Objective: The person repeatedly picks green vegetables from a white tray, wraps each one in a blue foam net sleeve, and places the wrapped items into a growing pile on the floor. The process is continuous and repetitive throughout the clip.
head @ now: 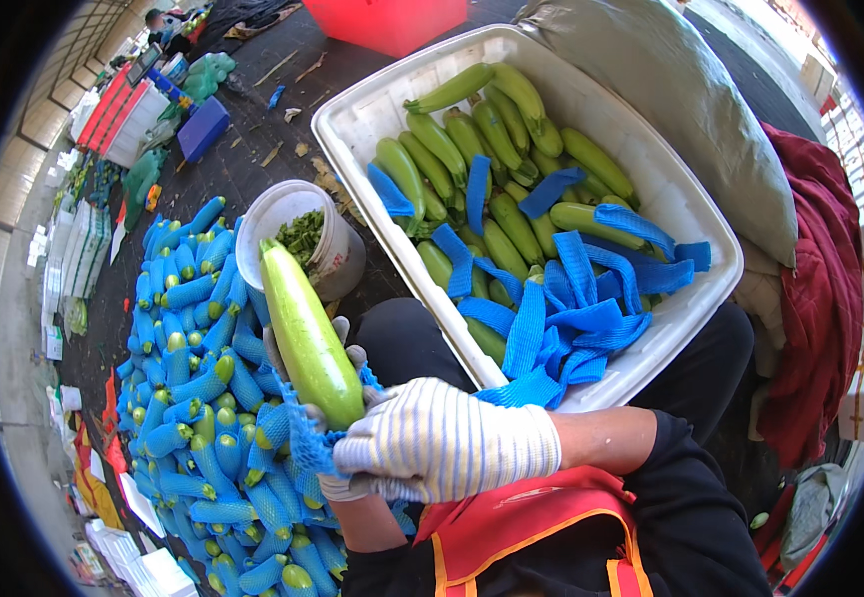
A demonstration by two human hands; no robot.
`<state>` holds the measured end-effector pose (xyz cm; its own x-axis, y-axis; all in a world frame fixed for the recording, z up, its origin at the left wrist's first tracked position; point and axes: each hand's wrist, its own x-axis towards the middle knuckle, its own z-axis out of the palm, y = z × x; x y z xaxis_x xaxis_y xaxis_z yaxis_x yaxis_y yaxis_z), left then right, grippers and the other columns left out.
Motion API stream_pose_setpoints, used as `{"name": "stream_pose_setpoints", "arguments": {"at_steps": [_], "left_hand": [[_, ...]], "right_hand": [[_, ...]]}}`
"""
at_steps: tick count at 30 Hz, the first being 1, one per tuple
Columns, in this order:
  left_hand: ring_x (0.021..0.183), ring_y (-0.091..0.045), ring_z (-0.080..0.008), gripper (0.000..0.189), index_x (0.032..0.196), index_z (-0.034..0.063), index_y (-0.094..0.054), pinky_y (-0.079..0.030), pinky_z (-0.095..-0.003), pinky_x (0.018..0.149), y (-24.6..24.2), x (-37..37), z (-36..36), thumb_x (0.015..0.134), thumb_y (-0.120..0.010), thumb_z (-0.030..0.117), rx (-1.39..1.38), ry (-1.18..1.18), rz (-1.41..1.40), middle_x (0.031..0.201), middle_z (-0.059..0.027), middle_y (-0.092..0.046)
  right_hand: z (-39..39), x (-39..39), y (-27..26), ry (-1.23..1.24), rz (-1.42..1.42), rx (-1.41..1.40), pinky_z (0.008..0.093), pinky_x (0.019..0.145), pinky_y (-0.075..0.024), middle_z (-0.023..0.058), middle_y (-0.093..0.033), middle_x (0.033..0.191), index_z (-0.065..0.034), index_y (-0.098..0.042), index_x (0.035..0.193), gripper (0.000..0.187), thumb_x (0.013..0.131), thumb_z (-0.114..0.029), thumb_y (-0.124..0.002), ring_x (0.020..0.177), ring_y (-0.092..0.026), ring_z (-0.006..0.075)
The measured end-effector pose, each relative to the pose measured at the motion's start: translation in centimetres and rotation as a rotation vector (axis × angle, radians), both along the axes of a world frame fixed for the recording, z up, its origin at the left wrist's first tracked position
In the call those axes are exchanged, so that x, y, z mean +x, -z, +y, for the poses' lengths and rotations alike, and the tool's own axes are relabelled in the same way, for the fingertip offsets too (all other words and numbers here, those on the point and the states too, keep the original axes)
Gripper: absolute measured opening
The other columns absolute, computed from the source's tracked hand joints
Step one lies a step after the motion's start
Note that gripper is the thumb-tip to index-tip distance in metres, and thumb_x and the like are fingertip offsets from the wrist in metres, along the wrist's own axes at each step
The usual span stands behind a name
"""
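Observation:
A pale green zucchini [303, 336] stands tilted over the heap, its blunt lower end at the mouth of a blue foam net sleeve [305, 436]. My left hand [356, 355] grips it from behind. Only grey glove fingertips show on either side of it, and the palm is hidden. In a striped knit glove, my right hand [443, 440] is closed on the sleeve's edge by that lower end. Beside my right hand, flat blue net sleeves [589, 328] lie loose over bare zucchinis [507, 127] in a white plastic tub [417, 261].
Many sleeved zucchinis [208, 448] are heaped on the left. A white bucket [350, 250] with green trimmings stands between heap and tub. Beyond the tub are a red bin [387, 22] and a large grey-green sack [663, 97]. Dark red cloth [813, 298] lies at right.

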<state>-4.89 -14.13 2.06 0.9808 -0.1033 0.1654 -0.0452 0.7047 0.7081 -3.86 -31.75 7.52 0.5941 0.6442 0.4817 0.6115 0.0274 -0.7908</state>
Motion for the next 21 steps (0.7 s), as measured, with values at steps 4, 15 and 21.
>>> {"name": "stream_pose_setpoints", "arguments": {"at_steps": [4, 15, 21], "left_hand": [[0.109, -0.062, -0.0355, 0.072, 0.154, 0.0209, -0.033, -0.060, -0.0474, 0.086, 0.7, -3.1, -1.3, 0.093, -0.072, 0.028, -0.032, 0.118, 0.165, 0.139, -0.0219, -0.053], [0.095, -0.071, -0.0231, 0.057, 0.137, -0.0019, -0.057, -0.059, -0.0340, 0.072, 0.9, -12.6, 22.3, 0.090, -0.076, 0.025, 1.265, -0.425, 0.856, 0.122, -0.0180, -0.067], [0.114, -0.068, -0.0301, 0.067, 0.143, 0.0063, -0.055, -0.057, -0.0430, 0.096, -1.0, -3.3, 11.1, 0.094, -0.069, 0.050, 0.868, -0.480, 0.243, 0.122, -0.0201, -0.070]], "right_hand": [[-2.1, 2.1, 0.4, 0.347, 0.040, -0.072, 0.0428, 0.054, -0.0523, 0.0137, -0.059, 0.064, -0.0107, -0.059, 0.095, 0.018, 0.094, -0.027, -0.067, 0.063, -0.066, 0.0357], [-26.2, 10.4, 11.1, 1.182, 0.037, -1.289, 0.0497, 0.093, -0.0534, 0.0220, -0.067, 0.121, -0.0075, -0.060, 0.132, 0.068, 0.075, -0.036, -0.081, 0.111, -0.065, 0.0391], [-27.4, 9.2, 11.6, 1.043, 0.505, -0.435, 0.0291, 0.074, -0.0533, 0.0027, -0.071, 0.086, 0.0005, -0.071, 0.106, 0.020, 0.094, -0.016, -0.067, 0.079, -0.063, 0.0125]]}}
